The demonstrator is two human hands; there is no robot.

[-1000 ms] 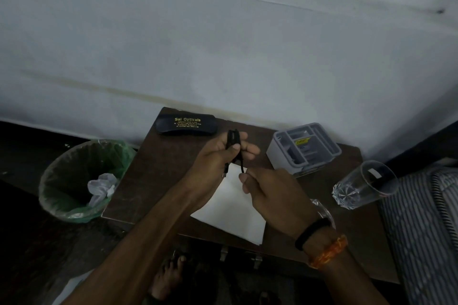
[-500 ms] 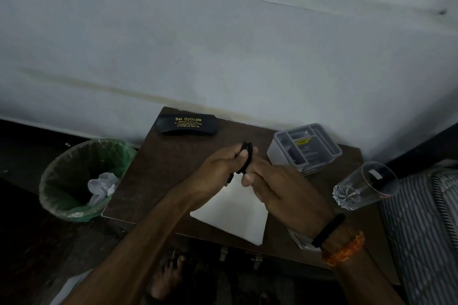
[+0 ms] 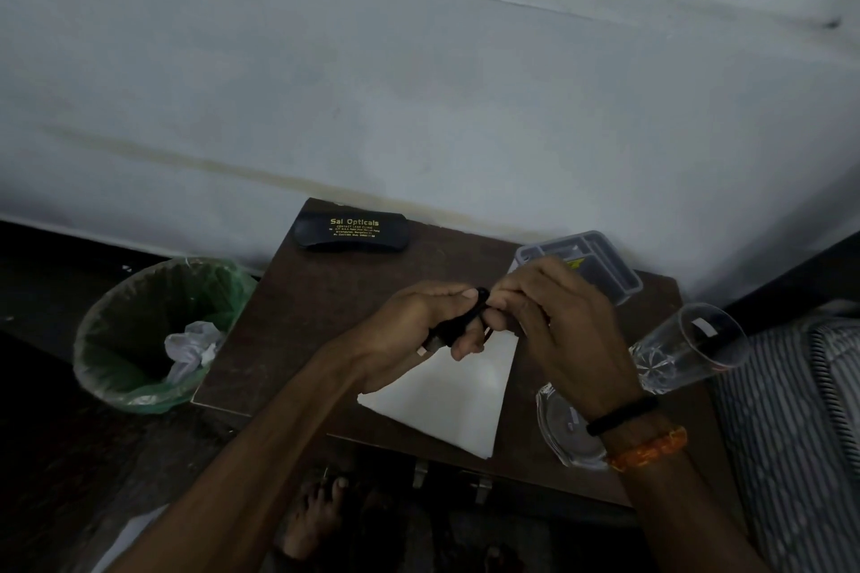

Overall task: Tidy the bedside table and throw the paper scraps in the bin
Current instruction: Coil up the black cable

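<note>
Above the white sheet at frame centre, left hand [image 3: 409, 330] and right hand [image 3: 554, 316] pinch a small black object [image 3: 458, 326], probably mid-tidy; stowing it comes next.

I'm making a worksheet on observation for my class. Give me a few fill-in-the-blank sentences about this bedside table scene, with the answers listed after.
1. The black glasses case near the wall reads "Sai ____".
2. The bin beside the table is lined with a ____ bag.
3. The left hand and right hand both hold a small ____-coloured object.
4. Under the hands lies a sheet of white ____.

Missing words: Opticals; green; black; paper
</note>
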